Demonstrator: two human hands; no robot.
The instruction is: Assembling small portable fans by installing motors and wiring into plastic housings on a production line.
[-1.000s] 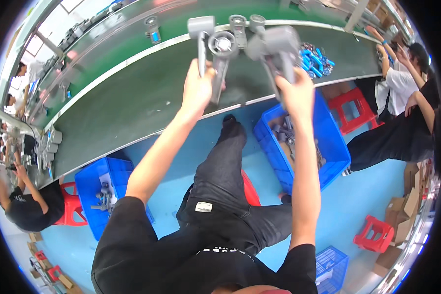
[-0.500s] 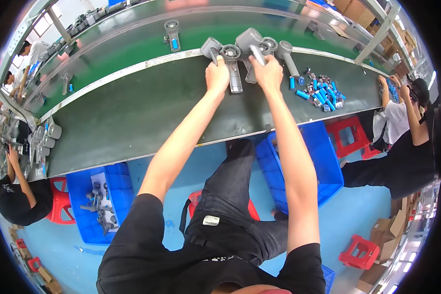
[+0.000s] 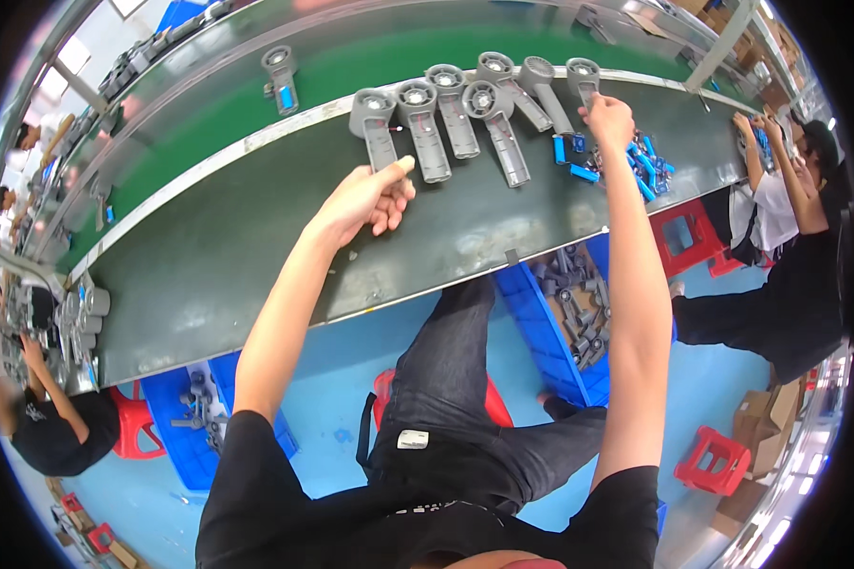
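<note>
Several grey handle-shaped housings [image 3: 465, 119] lie side by side in a row on the dark workbench [image 3: 256, 247]. My left hand [image 3: 368, 197] hovers just below the leftmost housing [image 3: 376, 123], fingers loosely curled, holding nothing. My right hand [image 3: 609, 119] reaches to the far right end of the row and touches the last housing [image 3: 584, 80]; whether it grips it I cannot tell. A pile of small blue parts [image 3: 626, 161] lies just right of that hand.
A green conveyor belt [image 3: 351, 57] runs behind the bench with one grey housing [image 3: 281, 76] on it. Blue bins [image 3: 550, 332] of grey parts stand by my legs. Other workers sit at right [image 3: 788, 237] and lower left [image 3: 47, 417]. Red stools [image 3: 716, 460] stand on the floor.
Both hands carried grey housings up to the bench and set them in a row. Now the left hand has pulled back with nothing in it and the right has moved to the row's right end.
</note>
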